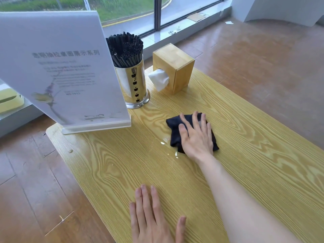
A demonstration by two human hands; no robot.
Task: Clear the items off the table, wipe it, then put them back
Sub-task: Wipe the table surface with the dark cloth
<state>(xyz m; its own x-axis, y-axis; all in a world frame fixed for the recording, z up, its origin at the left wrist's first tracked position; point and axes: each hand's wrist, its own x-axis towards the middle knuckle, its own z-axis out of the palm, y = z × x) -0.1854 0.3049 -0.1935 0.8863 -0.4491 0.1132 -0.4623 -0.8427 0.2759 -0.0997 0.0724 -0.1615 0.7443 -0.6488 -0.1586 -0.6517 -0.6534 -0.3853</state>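
My right hand (196, 135) lies flat, fingers spread, on a dark cloth (175, 132) in the middle of the yellow wood-grain table (245, 155). Small wet spots glisten just left of the cloth. My left hand (152, 216) rests palm down on the table near its front edge, holding nothing. At the far end stand a white acrylic sign holder (57, 67), a shiny metal cup full of black straws (131, 81), and a wooden tissue box (173, 67) with a white tissue sticking out of its side.
Brown wooden floor surrounds the table on the left and right. A large window with a white sill runs along the back. A pale yellow object (8, 100) sits on a low ledge at far left.
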